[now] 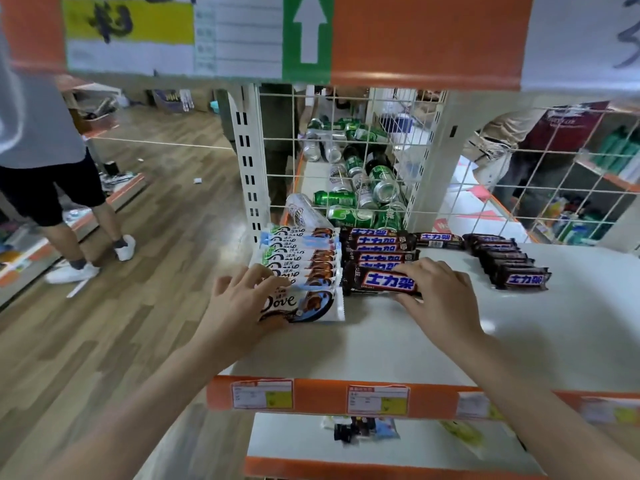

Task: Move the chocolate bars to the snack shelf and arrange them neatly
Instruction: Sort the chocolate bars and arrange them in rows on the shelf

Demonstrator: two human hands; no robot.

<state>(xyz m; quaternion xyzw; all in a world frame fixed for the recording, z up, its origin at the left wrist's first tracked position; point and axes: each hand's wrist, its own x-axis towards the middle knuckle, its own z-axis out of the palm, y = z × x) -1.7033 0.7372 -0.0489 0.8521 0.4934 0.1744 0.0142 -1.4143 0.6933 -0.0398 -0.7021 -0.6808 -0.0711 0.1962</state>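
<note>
On the white snack shelf [398, 344] a row of white Dove bars [299, 261] runs back from the front-left. My left hand [242, 299] rests on the left end of the nearest Dove bar [304, 306], fingers spread over it. Beside that row lies a column of brown Snickers bars [379, 247]. My right hand [440, 292] pinches the right end of the front Snickers bar [377, 280] between thumb and fingers. A second column of Snickers bars [509, 265] lies further right, and one single bar [438, 240] sits at the back.
A wire grid [346, 150] backs the shelf, with green and silver cans [360, 192] piled behind it. Orange price strips [346, 398] edge the shelf front; a lower shelf [381, 441] holds a few small packets. A person [52, 168] stands on the wooden floor at left.
</note>
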